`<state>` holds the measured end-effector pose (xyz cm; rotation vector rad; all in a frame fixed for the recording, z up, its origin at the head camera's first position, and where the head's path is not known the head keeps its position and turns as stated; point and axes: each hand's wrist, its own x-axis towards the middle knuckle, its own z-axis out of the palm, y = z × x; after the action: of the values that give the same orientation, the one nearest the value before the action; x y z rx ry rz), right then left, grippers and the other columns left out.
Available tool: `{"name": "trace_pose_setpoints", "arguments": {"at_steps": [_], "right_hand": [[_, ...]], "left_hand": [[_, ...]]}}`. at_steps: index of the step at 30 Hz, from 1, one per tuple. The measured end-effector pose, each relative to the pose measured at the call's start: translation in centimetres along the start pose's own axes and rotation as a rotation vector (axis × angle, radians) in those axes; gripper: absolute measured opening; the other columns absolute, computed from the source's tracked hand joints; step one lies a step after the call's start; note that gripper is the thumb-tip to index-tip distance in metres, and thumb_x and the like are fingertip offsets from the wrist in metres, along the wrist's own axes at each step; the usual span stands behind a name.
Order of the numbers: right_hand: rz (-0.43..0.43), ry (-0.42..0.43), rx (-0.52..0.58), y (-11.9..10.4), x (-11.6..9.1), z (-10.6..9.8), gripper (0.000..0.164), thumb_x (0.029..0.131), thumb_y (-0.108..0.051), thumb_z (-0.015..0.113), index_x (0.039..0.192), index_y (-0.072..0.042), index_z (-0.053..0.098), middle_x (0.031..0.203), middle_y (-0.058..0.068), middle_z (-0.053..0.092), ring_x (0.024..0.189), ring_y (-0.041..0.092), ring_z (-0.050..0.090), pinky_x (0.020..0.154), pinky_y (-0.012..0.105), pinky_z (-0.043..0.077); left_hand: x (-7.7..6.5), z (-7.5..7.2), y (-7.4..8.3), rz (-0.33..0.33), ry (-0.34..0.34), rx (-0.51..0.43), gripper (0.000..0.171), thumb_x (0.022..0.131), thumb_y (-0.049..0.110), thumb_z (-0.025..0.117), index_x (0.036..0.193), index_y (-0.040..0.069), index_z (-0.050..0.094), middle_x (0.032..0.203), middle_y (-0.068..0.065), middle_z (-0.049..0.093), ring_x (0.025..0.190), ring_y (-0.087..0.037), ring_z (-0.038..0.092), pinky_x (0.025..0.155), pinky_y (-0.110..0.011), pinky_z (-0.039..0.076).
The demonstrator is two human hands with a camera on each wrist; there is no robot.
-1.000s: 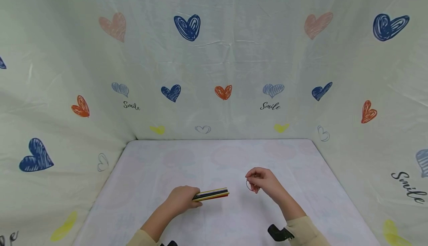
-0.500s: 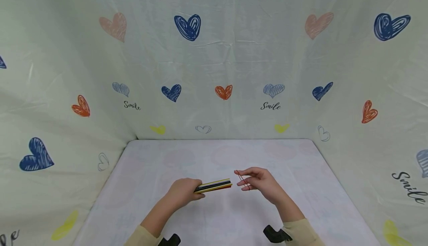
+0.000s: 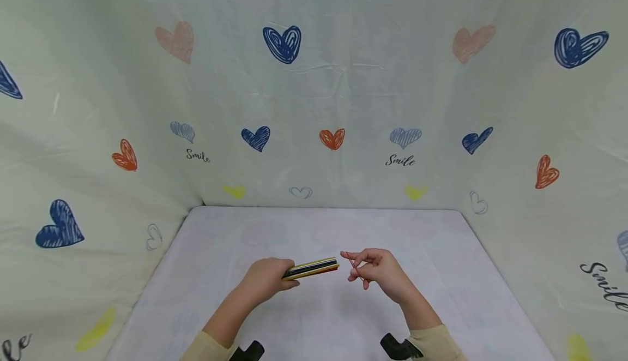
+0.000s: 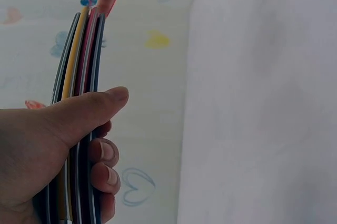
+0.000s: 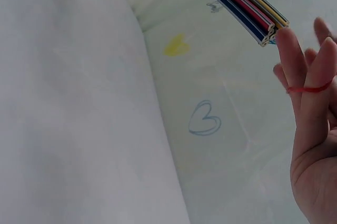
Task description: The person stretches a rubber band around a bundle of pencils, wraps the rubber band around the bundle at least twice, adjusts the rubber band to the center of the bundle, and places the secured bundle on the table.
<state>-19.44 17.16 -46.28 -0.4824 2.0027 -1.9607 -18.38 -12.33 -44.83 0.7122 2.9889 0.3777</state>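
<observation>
My left hand [image 3: 267, 282] grips a bundle of striped pencils [image 3: 314, 268] in yellow, black, red and blue, held level with the ends pointing right. In the left wrist view its thumb [image 4: 87, 110] lies across the bundle [image 4: 76, 71] and the fingers wrap around the other side. Just past those ends, my right hand [image 3: 380, 274] has a thin red rubber band [image 3: 354, 265] stretched over its spread fingers. Up close in the right wrist view, the band [image 5: 310, 88] crosses the fingers below their tips, and the cream pencil ends [image 5: 271, 34] come right up to a fingertip.
A white-covered table [image 3: 235, 230] lies under both hands. Behind it and at the sides hangs a pale curtain [image 3: 363, 88] printed with hearts and the word Smile. Black devices [image 3: 399, 347] sit at both wrists, by the beige sleeves.
My right hand has moved left toward the pencil ends. Its pinched fingers have spread and stretched the rubber band. The left hand still holds the bundle, now slightly higher in the head view.
</observation>
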Motion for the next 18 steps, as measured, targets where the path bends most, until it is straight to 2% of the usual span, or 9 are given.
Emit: {"name": "trace_pose_setpoints", "arguments": {"at_steps": [2, 6, 10, 18], "right_hand": [[0.011, -0.019, -0.029, -0.1, 0.1, 0.1, 0.028, 0.087, -0.005, 0.072, 0.109, 0.011, 0.066, 0.135, 0.020, 0.054, 0.083, 0.029, 0.071, 0.055, 0.025, 0.051], [-0.001, -0.047, -0.078, -0.4, 0.4, 0.7, 0.047, 0.085, -0.006, 0.074, 0.129, 0.003, 0.060, 0.139, 0.019, 0.052, 0.095, 0.024, 0.069, 0.070, 0.032, 0.056], [-0.050, -0.046, -0.115, -0.6, 0.8, 1.7, 0.053, 0.081, -0.007, 0.079, 0.129, -0.001, 0.059, 0.140, 0.020, 0.049, 0.107, 0.023, 0.064, 0.080, 0.034, 0.054], [-0.069, -0.055, -0.161, -0.6, 1.0, 3.4, 0.049, 0.077, -0.010, 0.083, 0.121, -0.006, 0.062, 0.129, 0.017, 0.056, 0.098, 0.021, 0.066, 0.077, 0.032, 0.055]], "left_hand": [[0.0, -0.1, -0.1, -0.005, 0.002, 0.005, 0.028, 0.081, 0.034, 0.079, 0.075, 0.020, 0.056, 0.060, 0.014, 0.046, 0.054, -0.006, 0.041, 0.052, -0.026, 0.037], [0.0, -0.2, 0.1, 0.004, 0.002, 0.010, 0.027, 0.081, 0.035, 0.079, 0.076, 0.020, 0.057, 0.061, 0.014, 0.046, 0.054, -0.006, 0.042, 0.052, -0.026, 0.037], [0.2, -0.3, 0.7, 0.027, -0.013, 0.007, 0.026, 0.081, 0.034, 0.079, 0.076, 0.020, 0.058, 0.062, 0.014, 0.049, 0.055, -0.006, 0.043, 0.053, -0.027, 0.039], [0.5, 0.1, 1.5, 0.051, -0.031, 0.032, 0.027, 0.081, 0.034, 0.080, 0.076, 0.020, 0.057, 0.061, 0.014, 0.048, 0.054, -0.006, 0.043, 0.054, -0.026, 0.039]]}}
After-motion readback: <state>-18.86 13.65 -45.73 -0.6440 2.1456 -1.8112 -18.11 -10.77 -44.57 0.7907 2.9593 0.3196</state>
